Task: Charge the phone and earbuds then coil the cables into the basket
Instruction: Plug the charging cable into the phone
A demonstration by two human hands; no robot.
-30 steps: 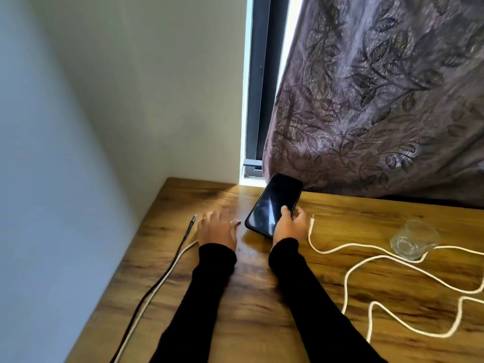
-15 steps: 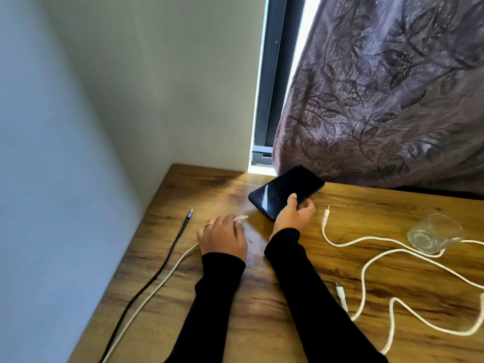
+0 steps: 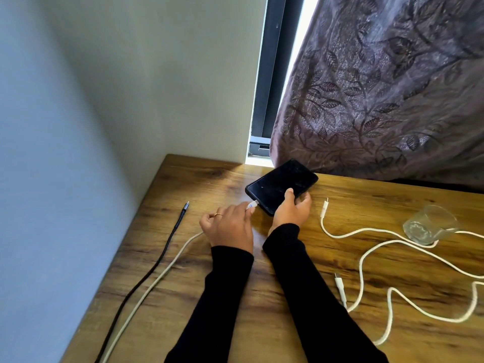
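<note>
The wooden surface (image 3: 262,323) fills the lower frame, with a patterned curtain (image 3: 387,87) hanging at about 1 o'clock and a wall corner at 10 o'clock.

What has changed: a second ago the phone (image 3: 281,183) stood nearly lengthwise, away from the person, with the left hand flat beside it. It now lies turned crosswise, its short end at 9 o'clock facing the left hand (image 3: 230,226). That hand's fingers pinch the plug of a white cable (image 3: 157,279) and have brought its tip up to the phone's end, touching or nearly so. Whether it is seated cannot be told. The right hand (image 3: 292,210) holds the phone's near edge, thumb across the dark screen and fingers curled beneath, steadying it. By my reading, the phone's charging step is in hand and close to done. The earbuds and the coiling remain.

Counted: two hands and one phone, just above centre on the surface. One black cable (image 3: 146,276) lies beside the held white one at 8 o'clock, its plug free. At 4 o'clock loose white cord (image 3: 366,254) shows two free plugs; whether that is one cable or two I cannot tell. One clear glass (image 3: 429,224) sits at 3 o'clock, on or against the cord. No earbuds or basket are in view.
</note>
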